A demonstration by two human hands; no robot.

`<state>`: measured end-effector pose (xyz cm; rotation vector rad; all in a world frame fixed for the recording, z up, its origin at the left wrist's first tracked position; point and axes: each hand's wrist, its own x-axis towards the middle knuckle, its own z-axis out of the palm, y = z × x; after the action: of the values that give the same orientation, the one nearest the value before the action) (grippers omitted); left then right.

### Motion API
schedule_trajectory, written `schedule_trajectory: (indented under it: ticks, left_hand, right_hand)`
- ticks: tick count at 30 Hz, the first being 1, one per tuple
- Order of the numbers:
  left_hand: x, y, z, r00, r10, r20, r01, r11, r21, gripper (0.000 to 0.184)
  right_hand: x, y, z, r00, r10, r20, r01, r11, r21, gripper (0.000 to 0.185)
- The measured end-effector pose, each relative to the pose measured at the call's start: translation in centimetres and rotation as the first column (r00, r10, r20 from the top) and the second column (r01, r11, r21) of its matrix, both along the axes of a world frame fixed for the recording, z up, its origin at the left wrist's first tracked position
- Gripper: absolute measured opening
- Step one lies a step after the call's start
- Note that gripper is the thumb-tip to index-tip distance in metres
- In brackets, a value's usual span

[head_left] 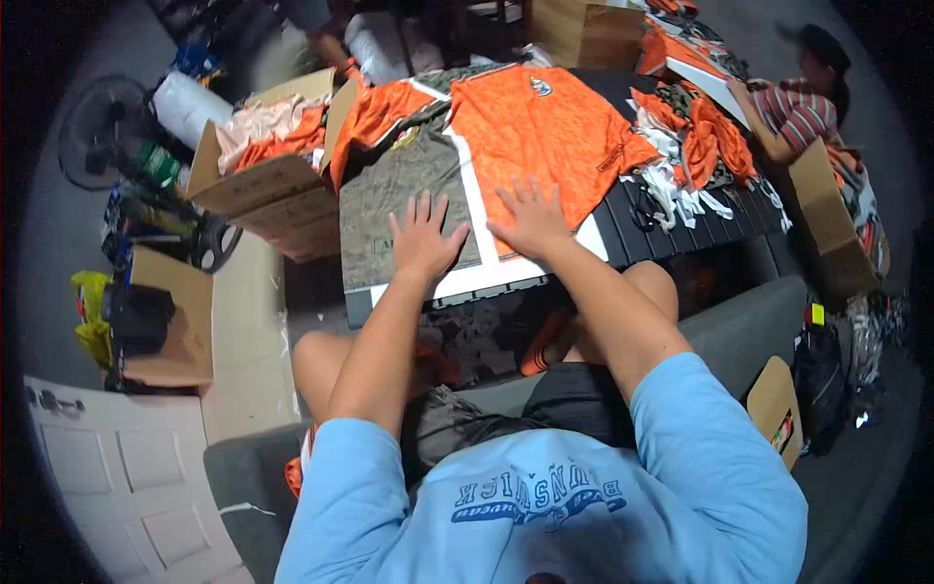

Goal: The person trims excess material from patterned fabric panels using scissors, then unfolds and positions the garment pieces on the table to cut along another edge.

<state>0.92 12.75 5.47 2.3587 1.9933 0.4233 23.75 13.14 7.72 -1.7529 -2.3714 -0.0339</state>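
My left hand point(425, 240) lies flat with fingers spread on a grey-green camouflage shirt point(389, 195). Under my right hand point(531, 222), also flat and spread, is the lower part of an orange jersey point(530, 117) with a round crest. Both garments are spread side by side on the dark table point(623, 234). A white board or sheet point(473, 195) shows between them and along their lower edges. Another orange garment point(384, 112) lies at the camouflage shirt's upper left.
A cardboard box point(258, 185) of orange and pale cloth stands left. Orange, white and camouflage scraps point(696, 146) are heaped on the table's right. Beyond sits a person in a striped shirt point(800, 112), beside another filled box point(832, 214). A fan point(97, 131) is far left.
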Motion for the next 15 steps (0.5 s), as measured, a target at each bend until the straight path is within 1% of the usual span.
schedule_trajectory:
  ticks: [3,8,13,15]
  left_hand:
    - [-0.2,-0.1,0.8,1.000,-0.002,-0.031,0.003,1.000,0.020,0.079]
    - [-0.4,0.0,0.2,1.000,-0.010,-0.017,0.012,0.997,0.073,0.078]
    - [-0.2,-0.3,1.0,1.000,0.000,-0.017,0.000,1.000,0.015,0.078]
    - [-0.1,-0.1,1.1,1.000,0.001,-0.017,-0.001,1.000,0.026,0.078]
  right_hand:
    - [0.2,-0.1,-0.1,0.998,-0.068,-0.016,0.066,0.995,-0.075,0.085]
    - [0.2,0.2,-0.7,0.997,-0.075,-0.007,0.074,0.995,-0.063,0.082]
    - [0.3,0.2,-0.6,0.997,-0.071,-0.019,0.068,0.992,-0.107,0.082]
    - [0.9,0.2,-0.7,0.996,-0.028,-0.079,0.029,1.000,0.006,0.071]
